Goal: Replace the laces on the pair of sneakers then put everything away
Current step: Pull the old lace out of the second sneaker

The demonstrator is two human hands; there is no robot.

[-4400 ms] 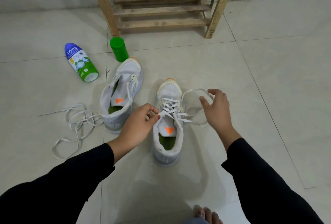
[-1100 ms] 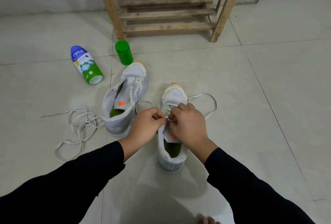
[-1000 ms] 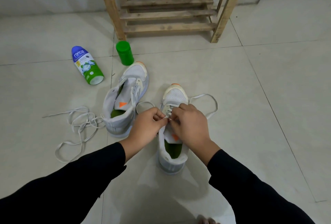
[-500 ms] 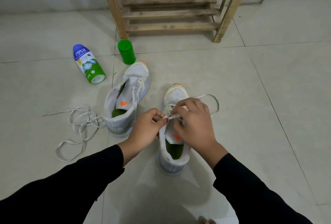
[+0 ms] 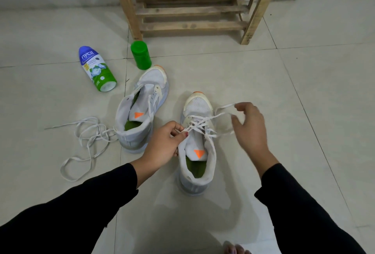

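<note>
Head view: two sneakers (image 5: 142,109) (image 5: 197,152), two laces (image 5: 85,131) (image 5: 199,125), two hands (image 5: 162,146) (image 5: 250,129).

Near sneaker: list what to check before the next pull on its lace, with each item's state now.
1. Left hand pinches the lace at the near sneaker eyelets: ok.
2. Right hand grips the same lace: cannot tell, blurred.
3. Crossings reach the collar: not ok, only the front part is laced.
4. Other sneaker laced: not ok, no crossings over its tongue.
5. Loose lace clear of the hands: ok, it lies on the floor by the other sneaker's heel.
</note>
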